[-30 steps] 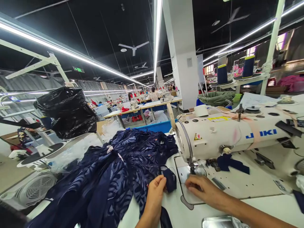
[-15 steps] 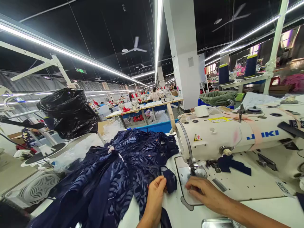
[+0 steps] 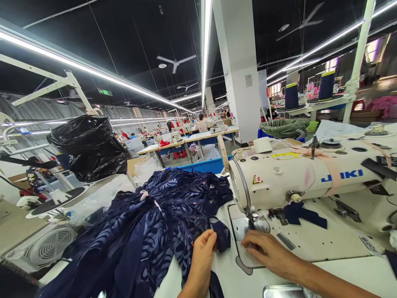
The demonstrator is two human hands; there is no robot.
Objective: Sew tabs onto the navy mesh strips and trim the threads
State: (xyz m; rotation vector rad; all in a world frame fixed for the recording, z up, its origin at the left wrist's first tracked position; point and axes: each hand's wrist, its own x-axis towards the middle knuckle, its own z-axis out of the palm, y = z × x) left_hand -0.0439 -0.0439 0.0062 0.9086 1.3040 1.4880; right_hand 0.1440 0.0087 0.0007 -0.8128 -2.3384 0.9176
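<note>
My left hand (image 3: 203,254) pinches the edge of a navy patterned garment (image 3: 149,231) heaped on the sewing table, next to a small dark folded strap piece (image 3: 222,235). My right hand (image 3: 268,252) lies on the white machine bed with its fingers curled at the needle plate (image 3: 243,227), just under the presser foot (image 3: 254,221). What those fingers press is hidden. The cream JUKI sewing machine (image 3: 310,178) stretches to the right above it.
A scrap of navy fabric (image 3: 302,213) lies under the machine arm. A black plastic bag (image 3: 88,147) hangs at left over a white fan housing (image 3: 46,244). Thread cones (image 3: 325,87) stand behind. Other workers sit at far tables beyond a white pillar (image 3: 240,70).
Almost nothing moved. Both hands keep their places by the needle plate; only the view shifted slightly.
</note>
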